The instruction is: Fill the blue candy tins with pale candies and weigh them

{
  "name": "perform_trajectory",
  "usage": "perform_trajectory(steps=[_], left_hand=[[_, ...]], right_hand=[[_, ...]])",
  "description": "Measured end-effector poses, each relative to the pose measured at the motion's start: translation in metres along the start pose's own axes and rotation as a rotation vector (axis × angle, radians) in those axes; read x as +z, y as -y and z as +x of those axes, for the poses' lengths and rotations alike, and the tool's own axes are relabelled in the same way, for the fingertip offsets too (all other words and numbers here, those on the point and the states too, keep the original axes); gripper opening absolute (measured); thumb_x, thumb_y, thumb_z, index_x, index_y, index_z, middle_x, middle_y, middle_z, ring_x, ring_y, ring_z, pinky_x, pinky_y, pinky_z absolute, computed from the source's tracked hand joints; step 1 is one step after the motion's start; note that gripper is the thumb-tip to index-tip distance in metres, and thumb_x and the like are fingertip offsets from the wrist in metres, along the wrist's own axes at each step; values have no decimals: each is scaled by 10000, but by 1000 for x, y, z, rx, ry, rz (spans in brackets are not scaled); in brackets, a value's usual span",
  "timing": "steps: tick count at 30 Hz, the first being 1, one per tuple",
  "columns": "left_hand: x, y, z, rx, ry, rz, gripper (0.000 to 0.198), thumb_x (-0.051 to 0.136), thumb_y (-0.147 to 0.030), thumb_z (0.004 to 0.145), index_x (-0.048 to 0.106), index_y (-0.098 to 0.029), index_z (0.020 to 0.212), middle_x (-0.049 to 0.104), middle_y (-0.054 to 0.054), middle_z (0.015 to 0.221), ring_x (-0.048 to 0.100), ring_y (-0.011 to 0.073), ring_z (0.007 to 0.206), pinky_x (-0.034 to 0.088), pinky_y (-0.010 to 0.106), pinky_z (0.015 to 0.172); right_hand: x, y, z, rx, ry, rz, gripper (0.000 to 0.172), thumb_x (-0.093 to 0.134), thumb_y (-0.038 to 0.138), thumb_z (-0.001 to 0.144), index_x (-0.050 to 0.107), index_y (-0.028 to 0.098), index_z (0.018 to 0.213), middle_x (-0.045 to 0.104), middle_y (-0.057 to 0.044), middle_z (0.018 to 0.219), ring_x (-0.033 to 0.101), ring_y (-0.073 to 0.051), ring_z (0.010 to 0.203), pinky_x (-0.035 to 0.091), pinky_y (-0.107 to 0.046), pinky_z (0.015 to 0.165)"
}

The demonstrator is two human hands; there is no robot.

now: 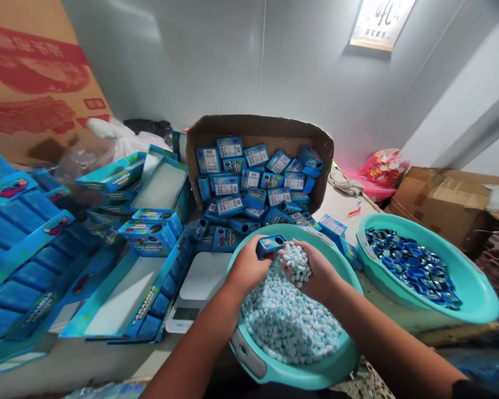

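My left hand [249, 266] is wrapped round a small blue box [271, 244] with a dark round hole at its end, held above a turquoise basin [249, 360]. Cupped beside the box, my right hand [316, 271] carries a heap of small white and pale blue candies [297, 263]. The heap is right at the holed end of the box. Below both hands, a mass of loose candies [291, 327] of the same kind fills much of the basin. My right fingers are mostly hidden by the heap.
Behind the basin, a cardboard box [328, 194] lies on its side, full of small blue boxes [228, 205]. A white scale [203, 277] and open display trays [120, 299] are at left. To the right stands another turquoise basin [482, 288] with shiny blue round caps [411, 266].
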State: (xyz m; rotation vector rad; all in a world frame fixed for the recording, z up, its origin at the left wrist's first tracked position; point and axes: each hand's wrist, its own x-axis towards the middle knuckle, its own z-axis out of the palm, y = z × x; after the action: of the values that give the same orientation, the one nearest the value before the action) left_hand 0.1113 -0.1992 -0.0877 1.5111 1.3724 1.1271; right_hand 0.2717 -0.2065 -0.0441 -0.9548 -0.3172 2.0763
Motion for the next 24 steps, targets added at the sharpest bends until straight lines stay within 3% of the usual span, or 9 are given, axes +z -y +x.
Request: perform_trajectory(steps=[4, 8, 15, 24], left_hand=[[2, 0, -5, -42, 158, 106, 422, 657, -162, 652, 648, -196, 1073, 709, 62, 976, 664, 252, 887, 496, 329, 770], [2, -5, -10, -56, 325, 153, 361, 614, -164, 656, 645, -199, 1014, 691, 23, 827, 637, 199, 710, 446, 270, 608], [3, -12, -16, 74, 453, 125, 342, 627, -148, 670, 661, -223, 1002, 702, 6, 934, 641, 212, 873, 460, 283, 758], [1, -15, -19, 103, 483, 102, 332, 624, -132, 683, 659, -226, 999, 698, 1, 951, 635, 206, 902, 446, 272, 767]], right_hand=[[0, 16, -7, -84, -51, 173, 134, 457, 264, 925, 563, 191, 883, 678, -41, 730, 620, -128, 550, 460, -174, 421], [-3, 30, -11, -275, -79, 246, 123, 460, 249, 898, 571, 198, 885, 675, -32, 733, 611, -126, 545, 458, -175, 413], [-8, 34, -11, -389, -141, 325, 106, 456, 216, 862, 556, 196, 830, 665, -20, 697, 611, -124, 530, 463, -178, 414], [-6, 27, -7, -425, -206, 309, 130, 452, 238, 875, 562, 186, 830, 675, -24, 672, 630, -143, 521, 493, -205, 426]])
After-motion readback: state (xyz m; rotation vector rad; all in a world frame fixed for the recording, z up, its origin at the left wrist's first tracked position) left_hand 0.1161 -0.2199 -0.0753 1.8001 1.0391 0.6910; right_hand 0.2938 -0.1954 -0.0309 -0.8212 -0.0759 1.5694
